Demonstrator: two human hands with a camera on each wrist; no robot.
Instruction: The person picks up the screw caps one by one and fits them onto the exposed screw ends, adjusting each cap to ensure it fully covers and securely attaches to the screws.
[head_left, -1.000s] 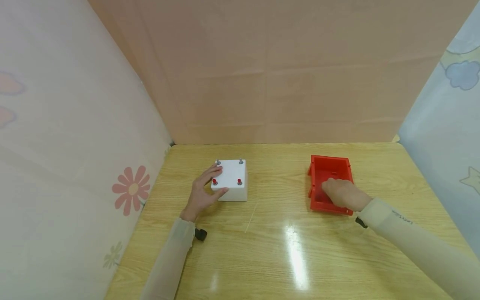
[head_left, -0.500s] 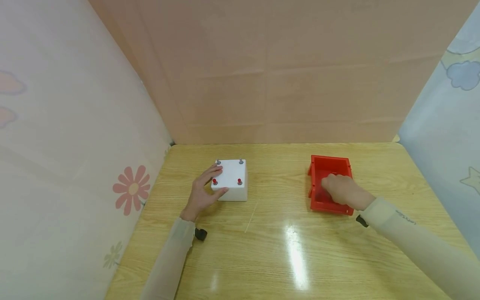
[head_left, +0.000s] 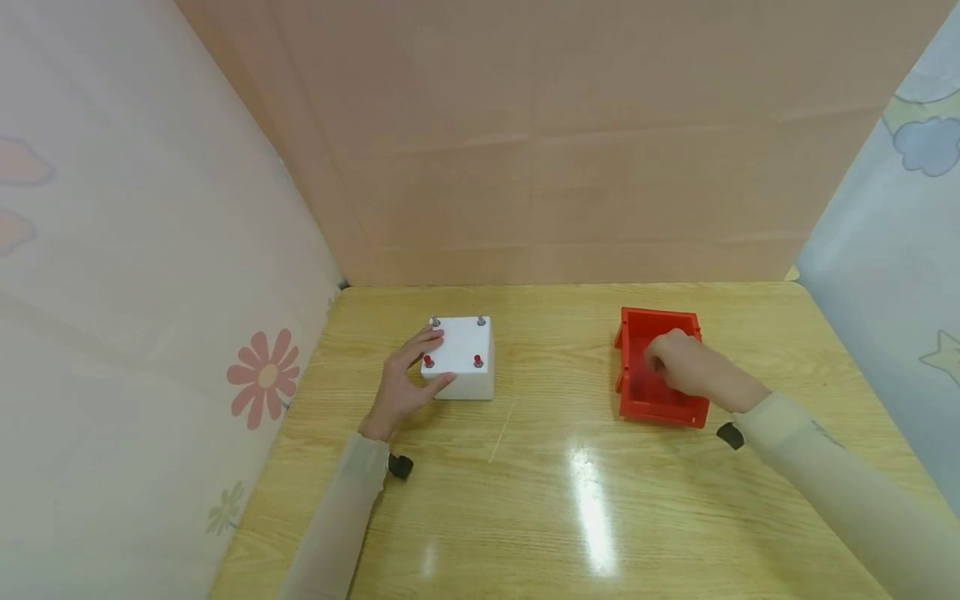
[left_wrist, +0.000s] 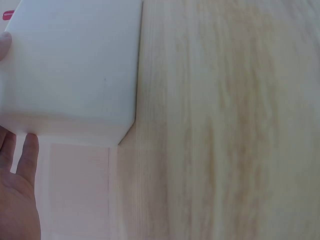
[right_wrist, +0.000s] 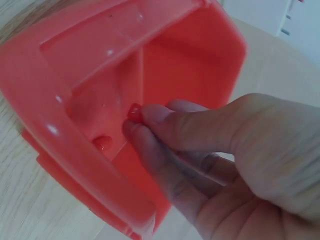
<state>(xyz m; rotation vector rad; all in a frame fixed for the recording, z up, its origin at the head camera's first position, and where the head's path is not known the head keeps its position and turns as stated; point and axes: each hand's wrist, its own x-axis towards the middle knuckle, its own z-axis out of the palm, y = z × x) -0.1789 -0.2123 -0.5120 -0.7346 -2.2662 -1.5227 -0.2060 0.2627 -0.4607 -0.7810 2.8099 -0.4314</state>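
White block [head_left: 463, 352], the landmark: upright posts at its four corners; the near-left post [head_left: 428, 362] and near-right post [head_left: 477, 361] red-topped, the far-left post [head_left: 436, 321] and far-right post [head_left: 482, 321] bare metal. Left hand [head_left: 401, 390]: at the block's left side, holding it between thumb and fingers. Red bin [head_left: 662, 412]: right of the block, well apart. Right hand [head_left: 693, 364]: inside the bin's opening, pinching a small red piece [right_wrist: 134, 112] between thumb and fingertips; its long axis is too small to tell. A second red piece [right_wrist: 102, 143] lies in the bin. Governing relation, as judged: the block's bare posts stand leftward of the pinched piece, the left hand nearer them. Brands, labels: none legible; right-sleeve marking [head_left: 827, 432] unreadable.
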